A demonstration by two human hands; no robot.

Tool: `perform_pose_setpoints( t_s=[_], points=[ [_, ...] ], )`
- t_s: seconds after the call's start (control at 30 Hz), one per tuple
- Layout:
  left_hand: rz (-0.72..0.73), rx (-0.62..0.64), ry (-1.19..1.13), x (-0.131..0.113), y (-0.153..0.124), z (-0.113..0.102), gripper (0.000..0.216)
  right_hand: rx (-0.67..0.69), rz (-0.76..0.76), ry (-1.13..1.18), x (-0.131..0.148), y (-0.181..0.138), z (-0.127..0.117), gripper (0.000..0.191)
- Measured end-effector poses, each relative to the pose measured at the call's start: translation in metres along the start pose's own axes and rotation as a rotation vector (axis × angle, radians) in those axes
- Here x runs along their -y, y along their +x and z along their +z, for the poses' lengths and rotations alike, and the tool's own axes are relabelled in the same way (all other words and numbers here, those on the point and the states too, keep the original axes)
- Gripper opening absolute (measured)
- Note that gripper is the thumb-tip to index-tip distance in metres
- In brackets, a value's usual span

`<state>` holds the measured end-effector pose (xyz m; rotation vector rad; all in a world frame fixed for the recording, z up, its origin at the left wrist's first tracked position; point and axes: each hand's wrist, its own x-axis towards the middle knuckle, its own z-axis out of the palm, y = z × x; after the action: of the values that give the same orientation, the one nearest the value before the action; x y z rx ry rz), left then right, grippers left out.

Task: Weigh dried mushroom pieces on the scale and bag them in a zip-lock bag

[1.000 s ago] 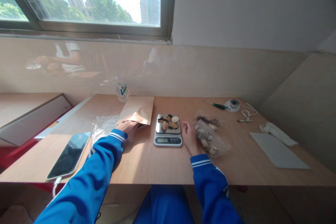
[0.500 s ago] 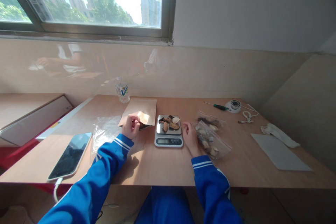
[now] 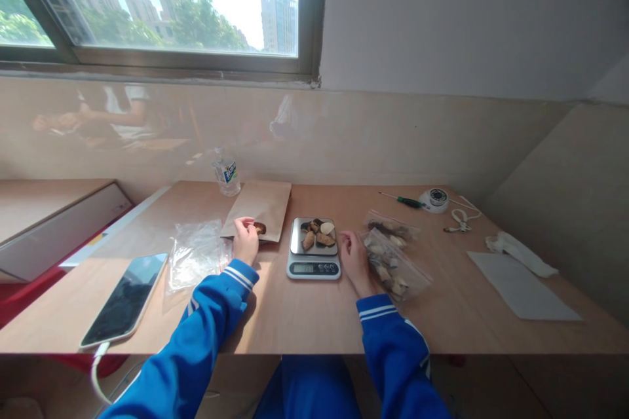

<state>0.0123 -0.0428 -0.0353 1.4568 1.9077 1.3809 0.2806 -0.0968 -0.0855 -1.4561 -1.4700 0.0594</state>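
The left hand (image 3: 244, 240), in a blue sleeve with white cuff stripes, is resting at the near edge of a flat brown paper pouch (image 3: 257, 209), its fingers pinching a small dark dried slice (image 3: 259, 228). The right hand (image 3: 354, 255) is lying curled on the light wooden table (image 3: 304, 308), between a small silver digital kitchen scale (image 3: 314, 249) carrying brown and pale dried pieces (image 3: 314, 234) and a clear plastic zip bag (image 3: 393, 260) of similar pieces, touching the bag.
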Motion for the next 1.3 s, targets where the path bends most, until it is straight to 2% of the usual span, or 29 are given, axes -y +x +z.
perform_pose_setpoints(
  t_s=[0.17,0.23,0.3,0.4,0.47,0.53,0.63,0.73,0.87,1.3],
  points=[
    [0.045,0.312,-0.181,-0.021,-0.031,0.036,0.021,0.003,0.009,0.001,0.002,0.0,-0.001,0.024],
    [0.067,0.353,-0.187,-0.029,-0.034,0.049,0.022,0.001,0.011,0.007,0.002,0.0,-0.002,0.024],
    [0.17,0.358,-0.125,-0.032,-0.034,0.053,0.024,-0.009,0.015,0.011,0.002,0.0,-0.002,0.025],
    [0.416,0.27,-0.025,-0.022,-0.032,0.041,0.027,-0.008,0.011,0.007,0.002,0.0,-0.001,0.025],
    [0.493,0.202,0.005,-0.008,-0.033,0.026,0.03,0.005,0.005,-0.003,0.002,0.0,-0.001,0.025],
    [0.471,0.222,0.037,0.007,-0.036,0.012,0.03,0.012,0.003,-0.009,0.002,0.0,-0.001,0.024],
    [0.388,0.376,0.089,0.021,-0.041,-0.001,0.026,0.011,0.009,0.001,0.001,0.0,-0.001,0.025],
    [0.393,0.519,0.135,0.022,-0.042,-0.004,0.024,0.009,0.012,-0.003,0.001,-0.001,-0.001,0.024],
    [0.417,0.65,0.226,0.018,-0.042,-0.002,0.023,0.005,0.002,-0.017,0.002,-0.001,-0.002,0.024],
    [0.411,0.692,0.272,0.018,-0.043,-0.003,0.024,0.007,0.006,-0.023,0.003,0.0,-0.003,0.023]
  ],
)
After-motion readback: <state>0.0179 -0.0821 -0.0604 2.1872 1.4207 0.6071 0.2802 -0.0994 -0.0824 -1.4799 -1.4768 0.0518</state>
